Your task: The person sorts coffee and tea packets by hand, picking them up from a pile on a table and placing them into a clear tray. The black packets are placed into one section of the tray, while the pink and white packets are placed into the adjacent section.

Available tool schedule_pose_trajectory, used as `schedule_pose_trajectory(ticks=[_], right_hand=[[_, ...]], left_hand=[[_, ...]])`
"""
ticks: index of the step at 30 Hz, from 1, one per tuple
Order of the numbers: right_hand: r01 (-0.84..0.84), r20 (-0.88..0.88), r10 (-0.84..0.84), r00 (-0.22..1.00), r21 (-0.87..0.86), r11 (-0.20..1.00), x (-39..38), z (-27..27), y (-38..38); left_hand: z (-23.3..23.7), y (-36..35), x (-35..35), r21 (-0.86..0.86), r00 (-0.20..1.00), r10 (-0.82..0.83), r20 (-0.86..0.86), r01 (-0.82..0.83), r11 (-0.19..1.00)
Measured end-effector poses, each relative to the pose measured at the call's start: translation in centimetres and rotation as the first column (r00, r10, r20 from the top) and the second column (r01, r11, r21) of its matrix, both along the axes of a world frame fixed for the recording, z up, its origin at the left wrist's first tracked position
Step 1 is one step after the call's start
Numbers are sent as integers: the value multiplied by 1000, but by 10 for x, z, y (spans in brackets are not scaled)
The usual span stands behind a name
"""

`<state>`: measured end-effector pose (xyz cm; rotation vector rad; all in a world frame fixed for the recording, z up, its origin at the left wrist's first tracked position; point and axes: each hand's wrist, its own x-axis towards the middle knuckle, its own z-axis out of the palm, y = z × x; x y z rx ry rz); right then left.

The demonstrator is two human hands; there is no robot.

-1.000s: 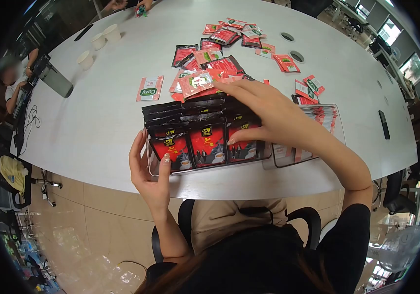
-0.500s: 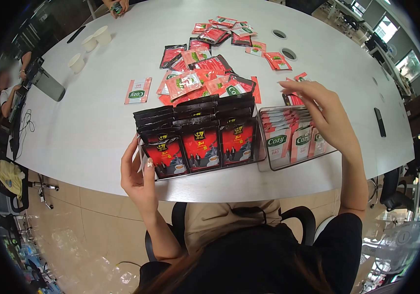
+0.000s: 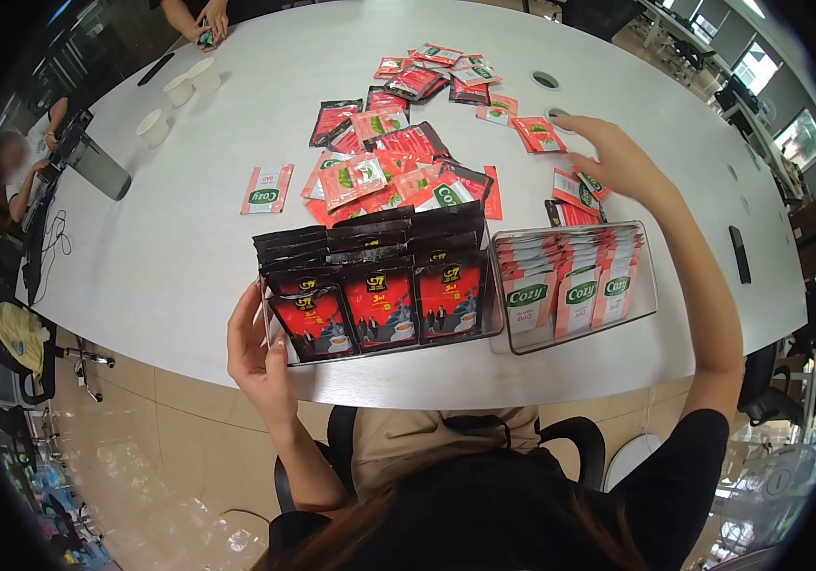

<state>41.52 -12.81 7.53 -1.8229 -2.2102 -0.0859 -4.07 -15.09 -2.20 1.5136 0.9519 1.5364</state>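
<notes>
A clear plastic box (image 3: 379, 358) holds rows of upright red-and-black G7 coffee sachets (image 3: 377, 303). My left hand (image 3: 262, 352) grips this box at its left end, thumb toward the front. To its right stands a second clear box (image 3: 608, 328) with upright pink-and-white Cozy tea sachets (image 3: 579, 300). My right hand (image 3: 612, 160) is beyond the tea box with fingers apart and nothing seen in them. It hovers by a few loose Cozy sachets (image 3: 574, 192) and a black-edged red sachet (image 3: 571, 213).
A loose heap of mixed sachets (image 3: 389, 152) spreads beyond the boxes, with one Cozy sachet (image 3: 267, 188) apart on the left. Paper cups (image 3: 153, 127), a dark tumbler (image 3: 101, 171) and a black phone-like object (image 3: 739, 254) stand or lie farther out. Another person's hands (image 3: 210, 21) are at the far edge.
My right hand has moved from over the tea box, away from me, to the loose sachets behind it. The tea box now shows fully. My left hand stays on the coffee box.
</notes>
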Motion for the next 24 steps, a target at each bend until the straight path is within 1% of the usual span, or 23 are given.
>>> schedule_pose_trajectory(ticks=[2,3,4,5,6,9,10,12,15,18,21,22,24], right_hand=[[-87,49,91,995,-80,993,19,-20,27],[-126,71,135,988,-119,985,19,-19,35],[-24,42,36,998,-267,963,18,-18,41],[73,27,-68,997,-410,909,13,-18,51],[159,25,-173,985,-543,825,8,-15,57],[121,223,-44,974,-345,931,15,-29,70],[119,265,-30,964,-325,938,17,-36,74],[113,351,-5,936,-288,951,17,-43,77],[114,276,-61,959,-181,977,16,-39,68],[28,138,-18,990,-67,997,35,-40,69],[10,45,-12,999,44,999,47,-24,49],[81,75,-81,994,6,997,44,-10,36],[154,98,-147,984,-65,986,48,5,11]], left_hand=[[1,0,0,-5,1000,9,-11,-9,1000],[0,-1,0,-18,1000,14,-21,-15,1000],[-1,-1,0,-28,999,20,-29,-21,999],[-2,0,0,-36,999,25,-39,-26,999],[-2,0,-1,-21,999,20,-45,-21,1000],[2,-3,2,-51,999,26,-33,-27,998],[0,-1,0,-10,1000,12,-29,-13,1000],[-1,0,-1,-2,1000,0,-23,0,1000],[-2,0,-1,7,1000,-5,-29,5,1000],[-2,0,-2,15,999,-5,-37,6,1000],[-2,0,-1,12,1000,-5,-29,6,1000],[-2,0,-1,8,1000,-5,-25,5,1000],[-1,-1,-1,-21,1000,-5,-11,5,1000]])
